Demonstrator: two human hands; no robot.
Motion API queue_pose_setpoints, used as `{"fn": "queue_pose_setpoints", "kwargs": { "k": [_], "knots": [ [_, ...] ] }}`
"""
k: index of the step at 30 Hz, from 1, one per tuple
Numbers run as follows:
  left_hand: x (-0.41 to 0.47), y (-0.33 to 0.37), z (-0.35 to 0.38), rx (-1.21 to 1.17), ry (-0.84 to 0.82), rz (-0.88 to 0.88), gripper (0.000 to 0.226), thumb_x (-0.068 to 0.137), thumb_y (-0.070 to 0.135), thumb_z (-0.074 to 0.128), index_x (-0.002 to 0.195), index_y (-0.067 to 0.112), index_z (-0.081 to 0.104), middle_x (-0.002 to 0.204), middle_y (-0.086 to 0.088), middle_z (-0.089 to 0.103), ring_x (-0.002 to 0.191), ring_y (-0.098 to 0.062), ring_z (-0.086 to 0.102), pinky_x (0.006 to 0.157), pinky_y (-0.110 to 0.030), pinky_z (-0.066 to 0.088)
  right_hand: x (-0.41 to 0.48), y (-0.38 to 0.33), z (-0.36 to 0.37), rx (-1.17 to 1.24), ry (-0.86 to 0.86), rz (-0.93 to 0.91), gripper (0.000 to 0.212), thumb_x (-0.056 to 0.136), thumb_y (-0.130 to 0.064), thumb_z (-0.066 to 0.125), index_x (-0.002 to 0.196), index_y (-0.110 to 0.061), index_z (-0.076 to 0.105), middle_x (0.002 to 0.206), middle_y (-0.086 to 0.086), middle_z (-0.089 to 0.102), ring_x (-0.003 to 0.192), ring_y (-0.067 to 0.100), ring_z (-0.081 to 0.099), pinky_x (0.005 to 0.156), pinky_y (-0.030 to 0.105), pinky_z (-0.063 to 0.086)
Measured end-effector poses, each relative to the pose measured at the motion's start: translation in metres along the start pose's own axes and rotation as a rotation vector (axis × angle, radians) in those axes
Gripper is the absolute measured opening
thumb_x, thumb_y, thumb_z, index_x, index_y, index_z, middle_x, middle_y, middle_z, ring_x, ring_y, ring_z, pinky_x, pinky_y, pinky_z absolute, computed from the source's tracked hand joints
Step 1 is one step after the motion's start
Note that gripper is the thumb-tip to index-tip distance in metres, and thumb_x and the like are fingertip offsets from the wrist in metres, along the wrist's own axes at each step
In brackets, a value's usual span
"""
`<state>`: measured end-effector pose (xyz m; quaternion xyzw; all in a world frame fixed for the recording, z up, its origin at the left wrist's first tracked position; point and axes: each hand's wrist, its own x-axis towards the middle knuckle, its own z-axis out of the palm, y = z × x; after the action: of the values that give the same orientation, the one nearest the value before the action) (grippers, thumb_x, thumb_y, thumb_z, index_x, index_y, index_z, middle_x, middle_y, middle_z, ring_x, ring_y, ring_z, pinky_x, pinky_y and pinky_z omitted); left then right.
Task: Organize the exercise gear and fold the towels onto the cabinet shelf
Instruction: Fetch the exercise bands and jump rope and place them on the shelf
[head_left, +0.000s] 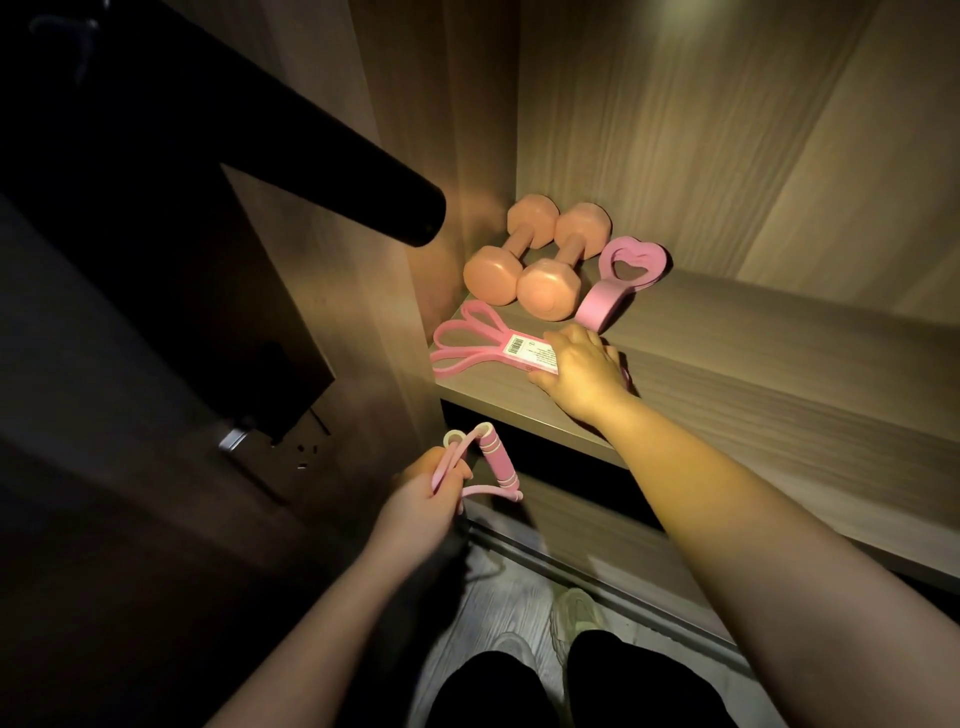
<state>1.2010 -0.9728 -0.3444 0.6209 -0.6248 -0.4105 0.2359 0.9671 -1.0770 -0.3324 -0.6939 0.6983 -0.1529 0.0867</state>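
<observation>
Pink resistance bands (467, 340) lie at the near-left edge of the shelf (779, 364). The right hand (587, 371) covers their labelled end; its grip cannot be determined. Below the shelf, the left hand (421, 499) is clamped on a pink handled cord (496, 462). Two dumbbells (493, 270) lie far left.

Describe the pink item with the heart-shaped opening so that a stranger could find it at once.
Look at the lit wooden cabinet shelf, near its back left corner, where two peach dumbbells lie side by side. Just right of them lies the pink strap. Only it has a heart-shaped loop at its far end.
</observation>
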Motion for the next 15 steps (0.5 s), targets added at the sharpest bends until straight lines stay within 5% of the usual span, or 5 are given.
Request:
{"fn": "queue_pose_setpoints", "kwargs": {
  "k": [5,11,15],
  "knots": [
    [-0.007,0.004,0.002,-0.023,-0.009,0.005,0.017,0.100,0.027,0.049,0.088,0.026,0.062,0.079,-0.003,0.064,0.076,-0.020,0.062,0.069,-0.034,0.050,-0.029,0.032,-0.006,0.039,0.040,0.071,0.068,0.091,-0.046,0.060,0.148,-0.017,0.037,0.145,0.006,0.042,0.134,0.027,0.036,0.108,0.044,0.028],
    [-0.018,0.018,0.007,-0.102,-0.029,0.064,0.020,0.099,0.019,0.050,0.085,0.019,0.063,0.066,-0.004,0.061,0.060,-0.018,0.056,0.059,-0.034,0.045,-0.040,0.034,-0.021,0.067,0.019,0.002,0.051,0.096,-0.028,0.056,0.143,-0.013,0.044,0.136,0.013,0.051,0.125,0.031,0.045,0.104,0.039,0.037],
    [-0.025,0.021,0.002,-0.096,-0.012,0.097,0.020,0.099,0.018,0.051,0.083,0.022,0.064,0.063,-0.004,0.060,0.056,-0.014,0.056,0.057,-0.034,0.046,-0.041,0.021,-0.035,0.469,0.060,0.154,0.023,0.099,-0.026,0.050,0.119,-0.019,0.058,0.101,0.006,0.067,0.079,0.017,0.061,0.064,0.029,0.046]
  ]
}}
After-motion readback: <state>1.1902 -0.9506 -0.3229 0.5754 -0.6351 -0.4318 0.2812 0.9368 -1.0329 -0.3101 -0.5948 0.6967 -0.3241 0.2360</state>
